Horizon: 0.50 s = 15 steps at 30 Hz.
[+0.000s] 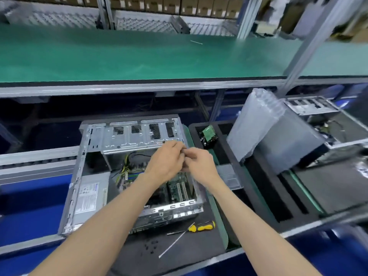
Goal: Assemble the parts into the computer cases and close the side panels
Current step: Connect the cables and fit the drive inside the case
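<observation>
- We see the case (127,176) lying open on the mat (179,250).
- Before it lies a screwdriver (201,228).
- Right of it, a tray (235,196) holds a drive (208,135).

Left arm: bare, reaches in from the lower left and runs up and to the right, forearm nearly straight.
Left hand (166,159): back of the hand faces the camera, fingers curled forward, tips meeting those of the other hand.
Right arm: bare, enters from the lower right and slants up to the left.
Right hand (200,163): back turned up, fingers bent toward the left hand, touching it at the fingertips.
Held item: something small may be pinched between the fingertips; too hidden to tell.
</observation>
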Motion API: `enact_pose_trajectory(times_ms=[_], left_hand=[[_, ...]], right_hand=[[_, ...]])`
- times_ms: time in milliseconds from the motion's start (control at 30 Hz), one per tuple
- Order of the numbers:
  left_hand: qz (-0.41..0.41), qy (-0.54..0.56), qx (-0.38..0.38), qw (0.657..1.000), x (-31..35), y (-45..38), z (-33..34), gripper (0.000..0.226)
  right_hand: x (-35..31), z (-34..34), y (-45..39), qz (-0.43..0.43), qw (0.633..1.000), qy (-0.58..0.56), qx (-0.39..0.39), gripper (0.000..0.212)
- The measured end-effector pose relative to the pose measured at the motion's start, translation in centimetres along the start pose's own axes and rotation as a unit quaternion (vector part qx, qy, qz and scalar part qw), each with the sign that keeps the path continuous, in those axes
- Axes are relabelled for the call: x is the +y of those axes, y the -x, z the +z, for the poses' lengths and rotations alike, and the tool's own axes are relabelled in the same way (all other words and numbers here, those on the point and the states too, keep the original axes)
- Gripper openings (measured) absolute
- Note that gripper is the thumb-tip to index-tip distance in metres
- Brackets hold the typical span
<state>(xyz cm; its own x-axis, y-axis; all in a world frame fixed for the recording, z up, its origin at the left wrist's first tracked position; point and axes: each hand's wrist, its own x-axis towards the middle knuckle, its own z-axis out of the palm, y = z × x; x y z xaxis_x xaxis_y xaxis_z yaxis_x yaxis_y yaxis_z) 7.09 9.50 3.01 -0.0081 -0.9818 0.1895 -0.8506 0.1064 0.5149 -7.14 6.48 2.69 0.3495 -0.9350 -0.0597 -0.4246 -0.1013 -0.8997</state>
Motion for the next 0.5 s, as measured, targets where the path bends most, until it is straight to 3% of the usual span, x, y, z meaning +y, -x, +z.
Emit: enact_pose_trajectory(times_ms=[133,267,500], left_hand=[[0.044,-0.043,-0.041,0.997,2.3,-3.0,2.8,0.032],[0.05,-0.128,-0.072,0.988,3.9,-6.4,5.6,0.037],[0.017,-0.274,-0.152,0.95,4.6,-12.3,9.1,0.034]], right_hand=[[2.8,-3.9,-0.3,0.045,0.991,-0.101,0.071,0.022],[6.1,-6.9,-2.3,0.065,0.992,-0.035,0.101,0.023],[10.9,-10.4,-7.3,0.102,0.991,0.08,0.045,0.039]])
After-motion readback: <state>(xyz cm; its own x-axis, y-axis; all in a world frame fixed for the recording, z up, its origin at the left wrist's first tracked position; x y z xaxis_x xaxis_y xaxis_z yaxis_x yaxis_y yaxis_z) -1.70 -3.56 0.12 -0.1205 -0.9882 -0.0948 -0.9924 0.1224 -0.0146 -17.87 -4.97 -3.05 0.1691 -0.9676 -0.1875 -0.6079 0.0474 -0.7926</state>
